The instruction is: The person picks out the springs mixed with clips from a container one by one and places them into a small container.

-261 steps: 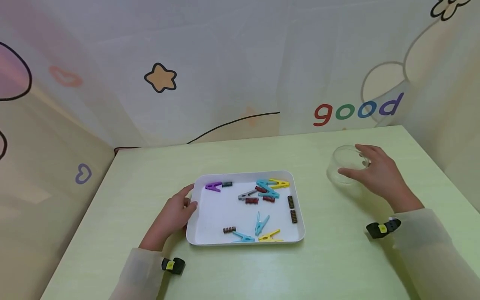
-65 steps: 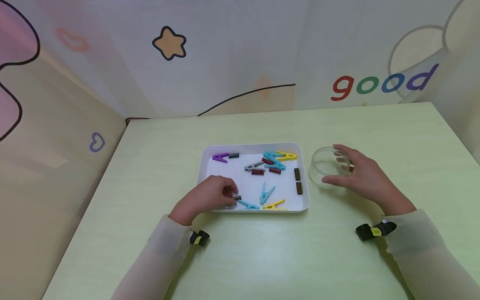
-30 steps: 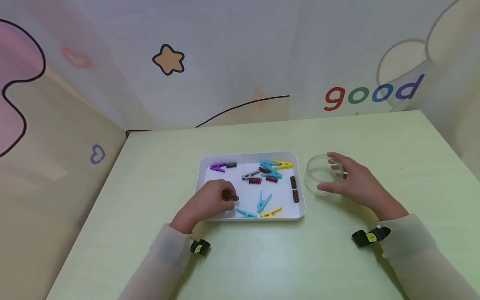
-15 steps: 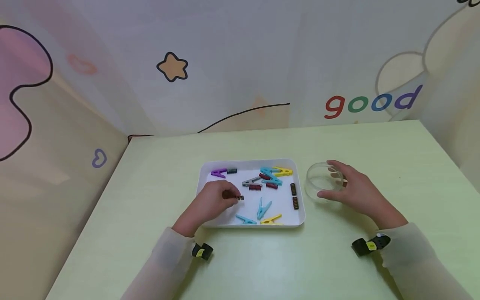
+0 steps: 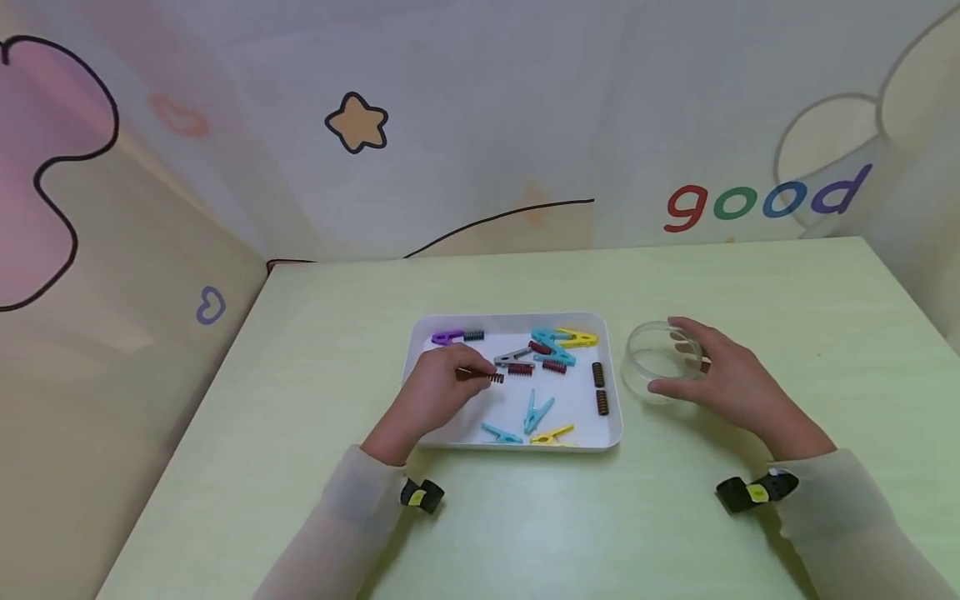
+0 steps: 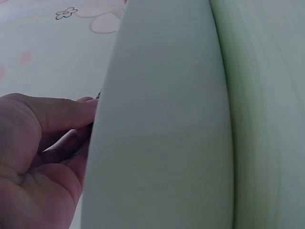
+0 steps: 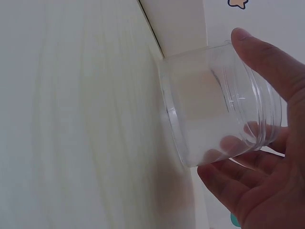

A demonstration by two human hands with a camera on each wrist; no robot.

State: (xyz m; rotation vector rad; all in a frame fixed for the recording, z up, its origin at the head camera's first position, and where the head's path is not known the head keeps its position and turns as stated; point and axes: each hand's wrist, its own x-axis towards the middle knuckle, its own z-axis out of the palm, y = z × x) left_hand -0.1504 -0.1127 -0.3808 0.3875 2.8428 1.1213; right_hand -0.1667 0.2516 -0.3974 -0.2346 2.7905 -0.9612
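Over the white tray (image 5: 573,390), my left hand (image 5: 429,398) pinches a small dark coil spring (image 5: 497,377) between thumb and fingers; its end sticks out to the right. The tray's outer wall (image 6: 157,124) hides most of those fingertips in the left wrist view. My right hand (image 5: 738,385) grips a clear, lidless jar (image 7: 195,105) by its side, right of the tray. Around the left hand lie several springs, such as a red spring (image 5: 521,370) beside a grey clothespin (image 5: 513,358), and a purple clothespin (image 5: 447,337) touching a dark green spring (image 5: 474,335).
Blue and yellow clothespins (image 5: 577,337) overlap at the tray's back right. Two brown springs (image 5: 598,375) line its right side. Near the front lie blue clothespins (image 5: 537,414) and a yellow clothespin (image 5: 553,434). A printed cloth (image 5: 480,125) hangs behind the pale green table (image 5: 525,525).
My left hand has left the tray's left edge, picked up the spring at the front left and moved it up and rightward. Earlier, my right hand brought the jar left, closer to the tray.
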